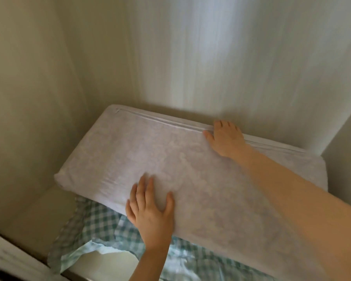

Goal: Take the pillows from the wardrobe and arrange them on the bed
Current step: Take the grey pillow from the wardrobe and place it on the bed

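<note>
Wardrobe (28,118): pillow (150,151) on checked bedding (101,220).
Your left hand (150,207) presses it flat-fingered; your right hand (225,136) hooks its far edge.

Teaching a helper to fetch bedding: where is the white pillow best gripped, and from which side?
Probably its long edges, from the front: the white pillow lies flat, wide, on checked fabric; right hand hooks the far zipper edge, left hand presses the near one.

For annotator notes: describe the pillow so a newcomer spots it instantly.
Inside the pale wardrobe, the pillow spans the compartment over green checked fabric, left hand and right hand on it. Unlike that fabric, it is plain whitish, with a zip along its far edge.
</note>
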The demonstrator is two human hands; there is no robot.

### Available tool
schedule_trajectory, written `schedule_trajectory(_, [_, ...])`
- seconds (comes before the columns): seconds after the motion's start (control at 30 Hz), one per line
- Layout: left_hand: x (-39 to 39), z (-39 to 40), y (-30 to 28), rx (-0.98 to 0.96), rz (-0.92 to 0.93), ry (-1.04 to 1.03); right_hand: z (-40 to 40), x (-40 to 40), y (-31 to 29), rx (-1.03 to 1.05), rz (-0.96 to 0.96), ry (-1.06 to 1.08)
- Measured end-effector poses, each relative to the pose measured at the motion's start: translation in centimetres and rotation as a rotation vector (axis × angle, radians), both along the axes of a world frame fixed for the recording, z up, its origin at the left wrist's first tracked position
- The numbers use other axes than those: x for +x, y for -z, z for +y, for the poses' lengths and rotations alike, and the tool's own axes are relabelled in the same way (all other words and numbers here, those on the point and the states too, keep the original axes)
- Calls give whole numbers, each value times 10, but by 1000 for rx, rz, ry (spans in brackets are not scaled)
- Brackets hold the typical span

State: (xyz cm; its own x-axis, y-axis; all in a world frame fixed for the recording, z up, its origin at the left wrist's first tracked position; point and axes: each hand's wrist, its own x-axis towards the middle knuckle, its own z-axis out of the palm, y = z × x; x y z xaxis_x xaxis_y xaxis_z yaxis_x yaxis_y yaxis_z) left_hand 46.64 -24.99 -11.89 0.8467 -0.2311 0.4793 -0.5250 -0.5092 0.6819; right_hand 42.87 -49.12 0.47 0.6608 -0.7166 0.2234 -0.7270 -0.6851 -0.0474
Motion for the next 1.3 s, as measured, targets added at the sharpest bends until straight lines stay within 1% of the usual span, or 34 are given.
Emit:
schedule_trajectory(0.1, [6,6,6,-46,77,-44,-2,1,4,94,11,32])
schedule_trajectory(0.3, [-3,14,9,-218,327,-153,6,-5,13,-40,-57,39])
schedule_trajectory(0.37, [-2,15,10,-347,475,-182,9,-7,12,-61,-72,41])
schedule_trajectory(0.47, [-5,18,8,-609,849,-253,15,-10,11,-78,-91,36])
schedule_trajectory(0.5, [-7,18,6,-693,945,-241,16,-12,10,-83,-94,34])
schedule_trajectory(0.57, [-12,15,3,-826,1044,-160,19,-13,6,-86,-111,38])
schedule_trajectory(0.67, [-16,10,-3,-915,1137,-84,25,-13,1,-76,-141,50])
schedule_trajectory(0.73, [-17,12,-6,-951,1139,-68,29,-15,-2,-62,-169,67])
schedule_trajectory(0.8, [-20,19,-14,-977,1079,-59,32,-21,-4,-29,-215,102])
schedule_trajectory(0.9, [-24,34,-36,-994,958,-31,38,-41,-2,71,-297,171])
schedule_trajectory(1.0, [-22,48,-68,-993,796,73,50,-61,-2,195,-416,244])
schedule_trajectory(1.13, [-37,72,-120,-978,591,161,77,-90,-23,240,-645,264])
schedule_trajectory(1.23, [-31,79,-144,-933,494,186,87,-91,-34,270,-734,274])
schedule_trajectory(1.3, [-42,90,-163,-889,415,203,103,-104,-48,275,-804,290])
